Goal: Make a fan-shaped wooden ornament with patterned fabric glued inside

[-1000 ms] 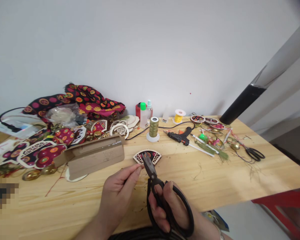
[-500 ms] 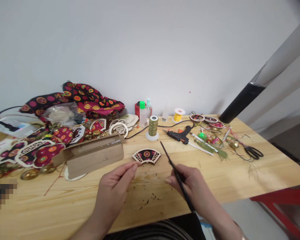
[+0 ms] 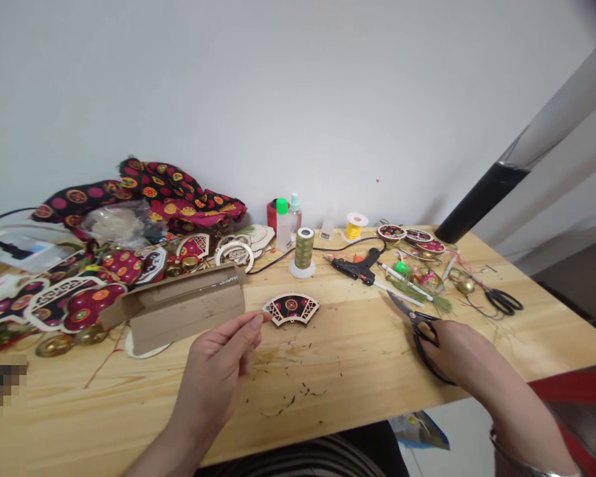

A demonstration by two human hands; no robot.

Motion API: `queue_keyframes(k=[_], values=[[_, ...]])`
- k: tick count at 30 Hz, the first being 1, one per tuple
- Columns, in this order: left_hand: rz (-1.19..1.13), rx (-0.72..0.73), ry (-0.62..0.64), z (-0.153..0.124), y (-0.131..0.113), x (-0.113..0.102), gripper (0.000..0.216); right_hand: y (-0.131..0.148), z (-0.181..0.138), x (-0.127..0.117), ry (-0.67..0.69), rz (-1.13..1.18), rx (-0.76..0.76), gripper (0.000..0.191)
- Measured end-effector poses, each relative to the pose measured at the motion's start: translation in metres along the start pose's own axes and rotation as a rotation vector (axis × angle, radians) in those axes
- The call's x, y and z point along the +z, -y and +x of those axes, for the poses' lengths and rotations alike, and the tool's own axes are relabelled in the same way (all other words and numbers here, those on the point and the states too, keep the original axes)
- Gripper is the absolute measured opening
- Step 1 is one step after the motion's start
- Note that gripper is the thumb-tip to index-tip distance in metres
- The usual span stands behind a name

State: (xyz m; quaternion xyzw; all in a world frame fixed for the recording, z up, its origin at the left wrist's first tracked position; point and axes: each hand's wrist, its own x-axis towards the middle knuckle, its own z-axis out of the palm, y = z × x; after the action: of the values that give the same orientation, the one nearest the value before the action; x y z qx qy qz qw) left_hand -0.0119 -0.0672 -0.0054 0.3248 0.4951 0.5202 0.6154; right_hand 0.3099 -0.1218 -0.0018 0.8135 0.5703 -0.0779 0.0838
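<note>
A fan-shaped ornament (image 3: 292,305), pale wood framing around dark patterned cloth, lies in the middle of the table. My left hand (image 3: 223,361) is closed in a pinch at its left corner. Whatever sits between those fingertips is too small to make out. Farther right, my right hand (image 3: 459,358) grips black-handled scissors (image 3: 416,319), whose blades point up and left over the table. Small dark clippings (image 3: 292,394) are scattered on the wood in front of the ornament.
Behind the ornament stand an olive thread spool (image 3: 304,252) and a hot glue gun (image 3: 360,266). A cardboard box (image 3: 188,308) sits left, beside piled ornaments (image 3: 96,308). At right lie a second pair of scissors (image 3: 504,301) and green tassels (image 3: 417,291).
My right hand has moved right with the scissors, whose blades now show side-on. My left hand has shifted slightly left, still pinched. The fan-shaped ornament has stayed put.
</note>
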Motion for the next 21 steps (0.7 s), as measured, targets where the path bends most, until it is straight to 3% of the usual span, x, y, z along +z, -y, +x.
queue_keyframes(k=[6,8,10,13,17,21], values=[[-0.086,0.030,0.024,-0.002,-0.011,-0.003,0.027,-0.002,0.007,-0.004,-0.023,-0.042,0.074,0.027],[-0.122,0.033,0.040,-0.003,-0.015,-0.002,0.025,0.003,0.007,-0.008,-0.100,-0.041,0.108,0.028],[-0.159,0.032,0.057,-0.004,-0.019,0.000,0.024,0.016,0.003,-0.013,-0.248,0.058,0.049,0.026],[-0.204,0.024,0.082,-0.007,-0.024,0.005,0.023,0.052,-0.006,-0.021,-0.450,0.482,-0.313,0.023],[-0.250,0.047,0.108,-0.012,-0.028,0.011,0.021,0.114,-0.021,-0.030,-0.342,0.992,-0.785,0.025],[-0.261,0.105,0.148,-0.019,-0.034,0.013,0.019,0.156,-0.028,-0.033,-0.079,1.133,-1.077,0.056]])
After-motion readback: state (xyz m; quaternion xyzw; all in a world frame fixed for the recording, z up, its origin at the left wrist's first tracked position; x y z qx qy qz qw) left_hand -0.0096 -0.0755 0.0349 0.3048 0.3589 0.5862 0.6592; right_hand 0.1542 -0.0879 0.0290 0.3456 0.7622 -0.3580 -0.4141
